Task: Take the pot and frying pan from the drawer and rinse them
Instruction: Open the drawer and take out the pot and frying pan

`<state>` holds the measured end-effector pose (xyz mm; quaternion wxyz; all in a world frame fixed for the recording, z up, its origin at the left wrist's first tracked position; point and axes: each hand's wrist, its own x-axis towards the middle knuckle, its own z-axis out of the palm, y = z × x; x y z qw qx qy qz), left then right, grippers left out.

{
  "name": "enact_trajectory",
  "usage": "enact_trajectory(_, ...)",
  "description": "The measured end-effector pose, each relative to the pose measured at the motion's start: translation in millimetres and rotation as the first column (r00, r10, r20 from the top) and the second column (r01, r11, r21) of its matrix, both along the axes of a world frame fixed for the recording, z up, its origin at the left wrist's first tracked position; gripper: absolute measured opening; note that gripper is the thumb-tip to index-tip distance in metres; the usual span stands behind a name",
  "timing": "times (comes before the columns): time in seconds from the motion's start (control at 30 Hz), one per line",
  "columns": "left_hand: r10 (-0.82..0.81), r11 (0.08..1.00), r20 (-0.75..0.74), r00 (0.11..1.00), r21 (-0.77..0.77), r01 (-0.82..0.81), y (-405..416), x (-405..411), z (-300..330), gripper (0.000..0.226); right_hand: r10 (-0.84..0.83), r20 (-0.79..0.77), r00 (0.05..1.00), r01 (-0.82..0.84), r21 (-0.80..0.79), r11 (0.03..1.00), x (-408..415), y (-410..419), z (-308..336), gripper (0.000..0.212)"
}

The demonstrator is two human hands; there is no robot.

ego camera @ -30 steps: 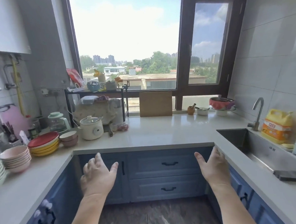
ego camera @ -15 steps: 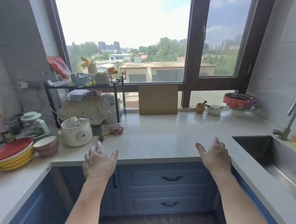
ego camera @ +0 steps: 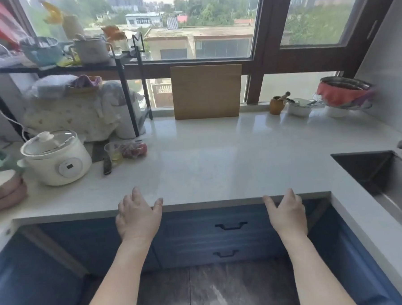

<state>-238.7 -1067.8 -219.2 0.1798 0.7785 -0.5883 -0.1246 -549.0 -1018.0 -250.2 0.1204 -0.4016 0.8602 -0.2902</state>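
worktop (ego camera: pixel 219 156) pale white-grey, glossy; drawers (ego camera: pixel 230 237) below deep blue with black handles (ego camera: pixel 231 226), floor (ego camera: pixel 209 291) mottled grey-brown stone pattern. cutting board (ego camera: pixel 207 91) plain tan wood against a dark brown window frame (ego camera: pixel 269 43); small cooker (ego camera: pixel 57 157) white with clear lid, bowls (ego camera: pixel 6 193) at left pink. far right a steel bowl (ego camera: pixel 344 93) wrapped in red cloth, sink (ego camera: pixel 368 169) dark grey steel, rack (ego camera: pixel 126 86) black.

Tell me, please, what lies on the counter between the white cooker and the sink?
In the head view, between the white cooker and the sink lie a knife and a small cup near the cooker; then bare countertop.
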Motion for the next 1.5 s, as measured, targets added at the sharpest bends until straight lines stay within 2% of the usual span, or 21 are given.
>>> enact_trajectory(0.27, -0.056, 0.998, 0.025, 0.998, 0.025, 0.055, -64.0, -17.8, -54.3, 0.074, -0.066, 0.07, 0.995, 0.055, 0.141, 0.988, -13.7, -52.5, -78.7, 0.071)
enact_trajectory(0.53, -0.037, 0.998, 0.013, 0.999, 0.046, 0.036, -78.2, -27.0, -101.1, 0.077, -0.086, 0.138, 0.987, 0.049, 0.254, 0.966, -18.5, -71.4, -160.3, 0.078)
enact_trajectory(0.63, -0.007, 0.999, -0.001, 1.0, 0.043, 0.007, -72.0, -31.6, -123.5, 0.078, 0.012, 0.114, 0.993, -0.046, 0.298, 0.953, -14.5, -80.0, -191.8, 0.077)
enact_trajectory(0.77, 0.047, 0.995, -0.014, 0.999, 0.088, -0.045, -55.4, -39.0, -161.0, 0.078, 0.216, 0.066, 0.974, -0.224, 0.399, 0.889, -5.0, -95.0, -235.4, 0.072)
enact_trajectory(0.97, 0.128, 0.979, 0.005, 0.992, 0.159, -0.127, -36.8, -60.9, -202.5, 0.073, 0.374, 0.143, 0.916, -0.395, 0.477, 0.785, 2.2, -118.2, -279.3, 0.073)
enact_trajectory(1.37, 0.19, 0.967, 0.024, 0.982, 0.166, -0.191, -20.1, -95.4, -230.0, 0.073, 0.606, 0.182, 0.775, -0.575, 0.602, 0.554, -11.2, -133.7, -308.6, 0.073)
enact_trajectory(1.5, 0.144, 0.976, 0.042, 0.989, 0.161, -0.149, -13.8, -101.9, -238.4, 0.074, 0.621, 0.145, 0.771, -0.574, 0.581, 0.577, -9.6, -126.0, -311.3, 0.084)
